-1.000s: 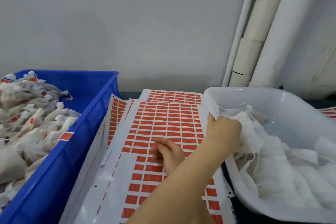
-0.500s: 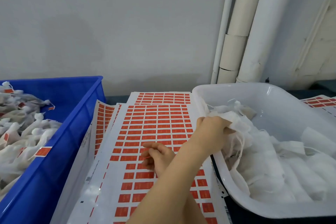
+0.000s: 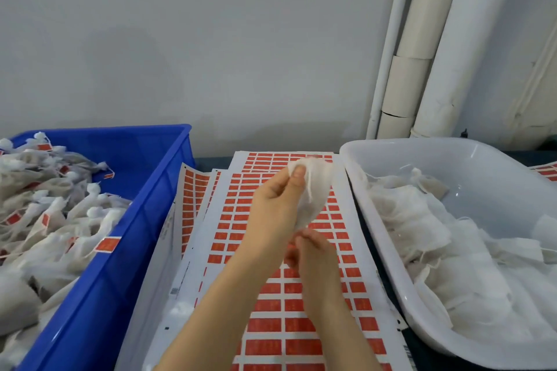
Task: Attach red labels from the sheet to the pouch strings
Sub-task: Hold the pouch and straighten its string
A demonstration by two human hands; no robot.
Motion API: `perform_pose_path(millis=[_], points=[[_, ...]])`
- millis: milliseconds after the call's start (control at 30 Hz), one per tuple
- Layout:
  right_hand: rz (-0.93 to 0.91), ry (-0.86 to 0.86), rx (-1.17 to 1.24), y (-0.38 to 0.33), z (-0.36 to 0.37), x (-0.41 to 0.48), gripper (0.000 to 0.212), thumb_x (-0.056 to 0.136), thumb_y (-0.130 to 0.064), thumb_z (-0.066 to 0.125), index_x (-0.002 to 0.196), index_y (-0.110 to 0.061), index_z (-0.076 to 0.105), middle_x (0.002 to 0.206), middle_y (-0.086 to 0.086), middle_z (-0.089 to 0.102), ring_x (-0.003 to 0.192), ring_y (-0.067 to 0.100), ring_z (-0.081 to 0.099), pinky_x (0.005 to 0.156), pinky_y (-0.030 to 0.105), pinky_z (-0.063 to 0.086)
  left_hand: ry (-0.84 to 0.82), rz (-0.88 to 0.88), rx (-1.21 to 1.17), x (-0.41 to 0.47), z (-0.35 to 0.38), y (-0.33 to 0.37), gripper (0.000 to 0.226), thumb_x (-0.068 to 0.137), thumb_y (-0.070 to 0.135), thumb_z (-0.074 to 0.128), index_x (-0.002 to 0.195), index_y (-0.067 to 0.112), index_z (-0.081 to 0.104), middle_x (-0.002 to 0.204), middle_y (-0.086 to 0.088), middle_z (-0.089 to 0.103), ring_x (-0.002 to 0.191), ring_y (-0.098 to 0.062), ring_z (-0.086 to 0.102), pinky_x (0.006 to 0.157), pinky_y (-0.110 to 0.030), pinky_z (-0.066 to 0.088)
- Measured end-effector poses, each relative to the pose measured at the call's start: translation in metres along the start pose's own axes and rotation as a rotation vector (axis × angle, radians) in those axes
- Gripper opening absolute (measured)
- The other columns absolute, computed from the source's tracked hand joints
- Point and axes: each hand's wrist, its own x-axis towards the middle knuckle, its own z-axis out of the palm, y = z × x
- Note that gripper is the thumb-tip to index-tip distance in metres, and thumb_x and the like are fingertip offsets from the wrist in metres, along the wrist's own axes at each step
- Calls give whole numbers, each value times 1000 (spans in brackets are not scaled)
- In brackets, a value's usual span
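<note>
White gauzy pouch (image 3: 317, 190), crumpled, left hand (image 3: 277, 205) grip pinching its top, right hand (image 3: 313, 253) grip beneath, cannot tell

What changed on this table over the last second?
The left hand has drawn a white pouch leftward out of the white basin and holds it above the label sheet. The right hand has risen from the sheet to the pouch's lower end; its grip is blurred. Blue crate, basin and sheets stayed put.
</note>
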Motion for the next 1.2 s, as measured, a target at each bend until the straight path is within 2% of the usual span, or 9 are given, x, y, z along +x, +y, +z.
perform_pose_path(millis=[67,167,267,333,467,700,933,1033,1200], points=[[-63,45,44,-2,1,-3,17,95,-10,45,107,-14,57,105,17,64,91,33,62,79,42,52,108,8,31,-7,-26,-9,15,79,47,55,75,42,68,81,31,65,85,-9,62,50,-7,47],[-275,177,-79,-7,3,-17,21,92,-46,41,100,-33,56,92,-20,64,82,-1,62,57,8,47,233,26,70,-15,-56,-30,14,76,46,59,83,38,70,86,26,68,84,-3,65,52,-8,49],[-401,39,-199,-12,17,-34,34,79,-64,39,96,-39,54,93,-38,56,91,-18,52,62,-5,38,284,47,90,-20,-72,-50,9,82,35,64,86,36,72,90,24,69,88,6,63,60,-13,55],[-433,-20,-237,-12,23,-39,34,70,-64,50,93,-39,54,94,-41,56,93,-18,52,63,-4,39,291,56,104,-21,-76,-60,13,83,29,67,94,33,73,95,21,71,91,1,65,67,-19,58],[-406,-33,-242,-5,29,-38,27,67,-56,60,86,-37,60,87,-35,62,88,-15,57,60,0,42,233,112,125,-20,-74,-62,20,81,20,71,93,37,68,88,25,70,87,4,65,55,-11,51],[-358,-34,-154,-4,23,-32,21,64,-49,63,85,-52,64,87,-30,66,88,-12,60,59,4,46,183,40,192,-21,-81,-62,35,72,35,77,103,41,63,91,27,66,88,4,62,61,-9,51],[-355,-20,-150,-5,19,-30,17,68,-43,61,81,-53,66,82,-25,68,85,-8,62,55,7,48,-54,-78,160,-29,-91,-58,60,57,43,79,112,42,56,92,17,67,90,-9,65,68,-14,54],[-359,17,-136,-5,16,-27,21,64,-45,61,84,-50,66,84,-22,69,84,-2,65,65,19,56,-185,-152,315,-29,-92,-60,72,67,30,84,122,49,42,104,34,51,91,-3,57,58,-4,48],[-377,68,-68,-9,14,-25,24,60,-45,65,84,-50,66,86,-20,69,84,3,67,66,21,55,-175,-159,487,-26,-92,-67,36,71,35,81,91,46,53,94,21,62,86,-6,62,64,-12,51]])
